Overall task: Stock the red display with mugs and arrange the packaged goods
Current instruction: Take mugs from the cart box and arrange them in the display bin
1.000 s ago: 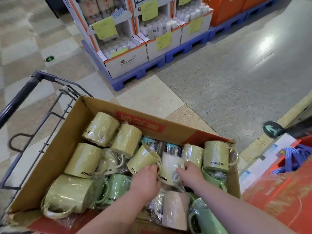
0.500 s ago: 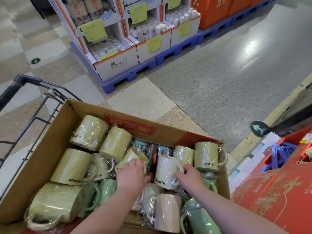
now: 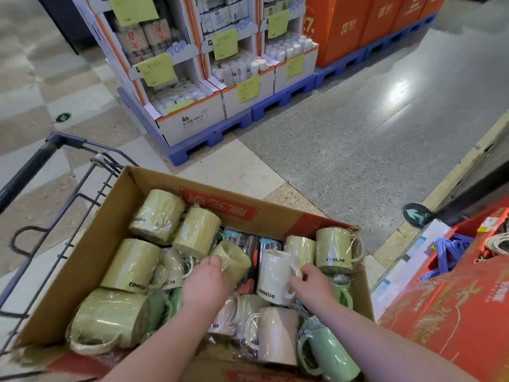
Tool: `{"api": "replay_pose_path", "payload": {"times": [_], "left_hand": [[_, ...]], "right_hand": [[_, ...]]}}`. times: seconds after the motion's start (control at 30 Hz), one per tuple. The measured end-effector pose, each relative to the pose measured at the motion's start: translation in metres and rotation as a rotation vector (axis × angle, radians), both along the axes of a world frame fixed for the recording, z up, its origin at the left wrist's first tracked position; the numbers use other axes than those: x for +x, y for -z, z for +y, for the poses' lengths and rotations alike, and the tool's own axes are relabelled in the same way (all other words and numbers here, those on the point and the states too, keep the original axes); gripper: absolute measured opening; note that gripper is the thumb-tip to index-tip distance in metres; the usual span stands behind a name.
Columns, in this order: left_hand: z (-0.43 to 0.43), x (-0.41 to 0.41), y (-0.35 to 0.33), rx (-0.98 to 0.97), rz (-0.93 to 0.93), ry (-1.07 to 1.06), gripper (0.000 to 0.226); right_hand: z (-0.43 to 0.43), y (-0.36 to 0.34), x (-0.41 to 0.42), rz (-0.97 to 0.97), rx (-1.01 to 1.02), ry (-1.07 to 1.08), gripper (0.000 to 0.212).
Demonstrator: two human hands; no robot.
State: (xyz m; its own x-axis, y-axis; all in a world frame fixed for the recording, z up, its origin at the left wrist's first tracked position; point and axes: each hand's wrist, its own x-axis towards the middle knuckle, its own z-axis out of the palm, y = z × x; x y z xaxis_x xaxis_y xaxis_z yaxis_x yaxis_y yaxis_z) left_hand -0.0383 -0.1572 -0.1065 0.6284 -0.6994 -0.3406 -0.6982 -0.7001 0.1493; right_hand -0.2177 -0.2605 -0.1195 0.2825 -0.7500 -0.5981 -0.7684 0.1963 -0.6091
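**Fig.** Head view, shop aisle. Box (image 3: 82, 260) of film-wrapped mugs sits in cart (image 3: 33, 164) at 7 o'clock. L grip (image 3: 205, 282) curls over olive mug (image 3: 237, 257), which lies on its side near box ctr. R grip (image 3: 312, 285), at 3 o'clock of it, has fingers closed on handle of white mug (image 3: 271, 274) marked "concise". Other mugs (olive, green, beige) lie packed around both. Red display (image 3: 454, 312) at 4 o'clock, just beside box, w/ blue bundle (image 3: 446, 252) beyond it. Floor (image 3: 358, 150): grey speckled w/ glare spot at 2 o'clock, beige/white tiles at 9–10 o'clock, green arrow sticker (image 3: 414, 215) at 3 o'clock. Blue pallets (image 3: 278, 106) at 12 o'clock carry white racks (image 3: 192, 64) w/ yellow tags. Orange cartons (image 3: 344, 28) at 1 o'clock.
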Motion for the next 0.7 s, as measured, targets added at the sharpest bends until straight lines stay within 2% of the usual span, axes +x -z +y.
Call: {"api": "replay_pose_path", "payload": {"times": [0.13,0.37,0.7], "left_hand": [[0.019,-0.007,-0.015,-0.168,0.097,-0.125,0.019],[0.067,-0.025,-0.042,-0.373,0.262,-0.216,0.019],[0.130,-0.054,-0.076,-0.546,0.310,-0.150,0.032]], "right_hand": [[0.020,-0.018,-0.004,-0.035,-0.035,0.006,0.003],[0.064,-0.052,-0.021,-0.088,-0.123,0.062,0.006],[0.137,-0.099,-0.059,-0.184,-0.268,0.131,0.009]]}}
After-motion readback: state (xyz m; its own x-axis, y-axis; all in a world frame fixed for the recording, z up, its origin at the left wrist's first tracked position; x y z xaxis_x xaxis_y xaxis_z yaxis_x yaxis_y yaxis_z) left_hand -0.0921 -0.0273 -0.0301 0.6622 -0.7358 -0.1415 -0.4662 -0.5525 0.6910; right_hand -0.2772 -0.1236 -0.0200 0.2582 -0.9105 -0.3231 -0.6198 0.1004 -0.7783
